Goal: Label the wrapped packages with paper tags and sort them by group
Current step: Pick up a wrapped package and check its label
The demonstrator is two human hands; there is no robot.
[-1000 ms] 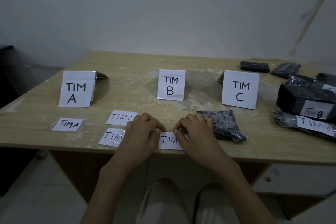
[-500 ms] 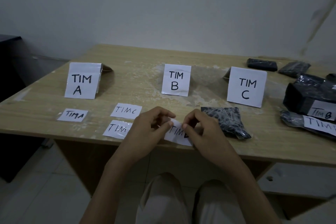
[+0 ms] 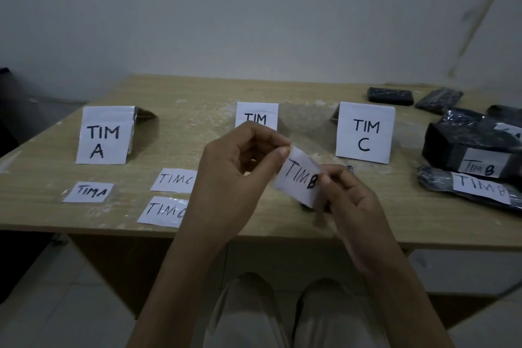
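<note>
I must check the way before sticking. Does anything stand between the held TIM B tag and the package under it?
Nothing visible does. The left hand and right hand pinch the TIM B tag above the table. The dark package behind it is mostly hidden by the tag and right hand; only an edge shows.

— What is sitting on the wooden table (image 3: 197, 93)?
— Three paper signs are standing in a row: the TIM A sign (image 3: 104, 135) toward the left edge, the TIM B sign (image 3: 255, 116) mid-table, and the TIM C sign (image 3: 364, 133) to its right.
— And nearer the front edge?
— A TIM A tag (image 3: 89, 192) is lying flat, with the far TIM C tag (image 3: 173, 180) and the near TIM C tag (image 3: 163, 210) beside it.
— The right edge?
— A bulky black package (image 3: 463, 144) and a flat black package (image 3: 435, 181) are lying there, both bearing TIM B labels. Two small dark packages (image 3: 390, 96) are resting near the far right corner.
</note>
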